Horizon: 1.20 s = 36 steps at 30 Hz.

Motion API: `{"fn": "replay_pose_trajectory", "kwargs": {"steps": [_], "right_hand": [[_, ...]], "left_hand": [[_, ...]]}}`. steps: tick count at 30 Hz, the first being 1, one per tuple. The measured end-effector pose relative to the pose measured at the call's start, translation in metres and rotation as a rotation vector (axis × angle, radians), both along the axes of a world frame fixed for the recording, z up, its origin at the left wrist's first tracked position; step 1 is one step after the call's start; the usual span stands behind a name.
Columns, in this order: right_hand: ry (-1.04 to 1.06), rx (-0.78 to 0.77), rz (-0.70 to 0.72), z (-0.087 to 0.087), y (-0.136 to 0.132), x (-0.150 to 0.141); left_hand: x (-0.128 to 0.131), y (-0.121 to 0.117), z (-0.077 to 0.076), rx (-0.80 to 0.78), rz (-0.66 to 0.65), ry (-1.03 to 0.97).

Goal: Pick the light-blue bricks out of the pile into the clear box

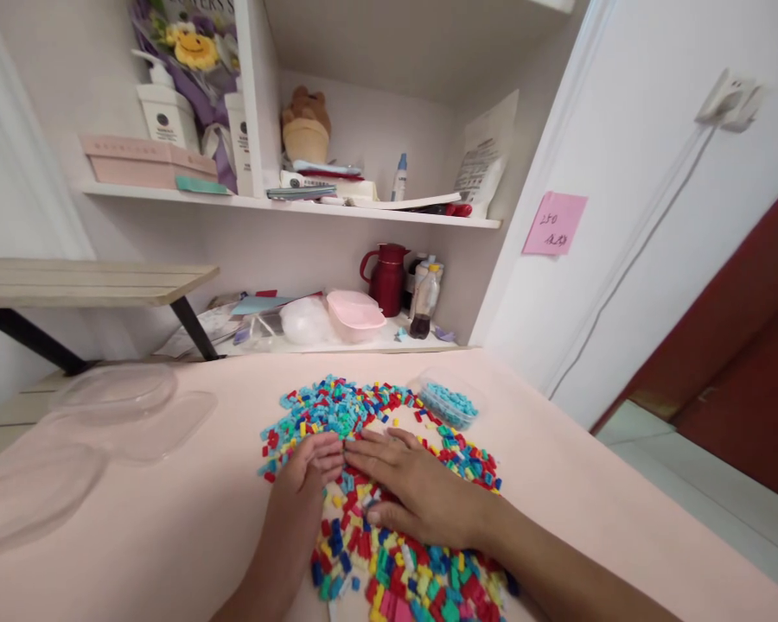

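Head view, looking down: a pink table [168, 518] carries a wide heap of small coloured bricks [376, 484] — red, blue, yellow, teal. The left hand [308, 471] rests on the heap's left part, fingers curled loosely, gripping nothing visible. The right hand [415, 488] lies flat on the middle, fingers spread, palm down, gripping nothing. A small clear tub of teal bricks [447, 402] stands just beyond. Clear lids [117, 406] lie far left. Sorting goes best with light sweeps — pressing hard would likely scatter pieces.

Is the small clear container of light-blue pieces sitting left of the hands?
No, the clear container of light-blue pieces sits right of the hands, beyond the right hand.
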State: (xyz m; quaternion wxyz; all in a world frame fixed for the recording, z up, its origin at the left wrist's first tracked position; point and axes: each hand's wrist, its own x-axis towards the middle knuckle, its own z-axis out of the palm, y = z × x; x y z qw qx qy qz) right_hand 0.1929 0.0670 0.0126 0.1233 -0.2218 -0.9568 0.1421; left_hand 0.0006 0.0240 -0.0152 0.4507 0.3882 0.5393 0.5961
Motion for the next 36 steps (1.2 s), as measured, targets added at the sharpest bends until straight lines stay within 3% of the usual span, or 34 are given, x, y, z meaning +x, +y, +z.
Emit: {"fn": "replay_pose_trajectory", "kwargs": {"steps": [7, 11, 13, 17, 19, 25, 30, 36], "right_hand": [[0.077, 0.095, -0.110, 0.002, 0.016, 0.015], [0.097, 0.121, -0.165, 0.008, 0.014, 0.016], [0.131, 0.141, -0.125, 0.010, 0.007, 0.012], [0.077, 0.133, 0.092, 0.008, -0.004, 0.004], [0.073, 0.099, 0.101, 0.005, -0.003, 0.004], [0.144, 0.025, -0.041, 0.002, 0.013, 0.015], [0.192, -0.058, -0.161, 0.000, 0.017, 0.015], [0.258, -0.175, -0.337, -0.008, 0.025, 0.020]], "left_hand": [[-0.006, -0.001, 0.003, -0.012, 0.057, 0.188], [-0.010, -0.001, 0.004, 0.068, 0.083, 0.375], [-0.011, -0.002, 0.005, 0.128, 0.107, 0.434], [-0.009, -0.006, 0.009, 0.196, 0.136, 0.471], [-0.007, -0.008, 0.011, 0.197, 0.151, 0.459], [-0.006, -0.007, 0.012, 0.191, 0.165, 0.540], [-0.007, -0.003, 0.000, 0.151, 0.093, 0.742], [-0.004, -0.002, -0.009, 0.130, 0.027, 0.814]]}}
